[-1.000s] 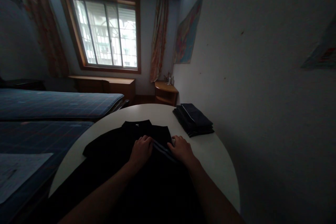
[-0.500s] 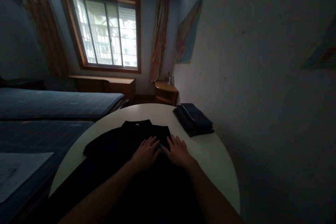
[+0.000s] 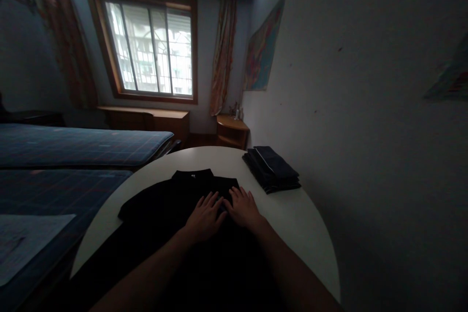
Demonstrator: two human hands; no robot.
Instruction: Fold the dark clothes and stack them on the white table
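A black shirt (image 3: 161, 200) lies spread on a round white table (image 3: 300, 224), its collar toward the window. My left hand (image 3: 204, 214) rests flat on the shirt's upper right part, fingers stretched out and apart. My right hand (image 3: 243, 206) lies flat beside it, fingers spread, close to the shirt's folded right edge. The two hands nearly touch. Neither holds anything.
A folded stack of dark clothes (image 3: 271, 168) sits at the table's far right by the wall. Beds with blue plaid covers (image 3: 73, 144) stand to the left. A wooden corner shelf (image 3: 232, 129) and a window (image 3: 151, 56) are at the back.
A second ago both hands were curled on the shirt's folded striped sleeve. They have since flattened, with fingers spread, and slid slightly toward the collar. The camera shifted a little.
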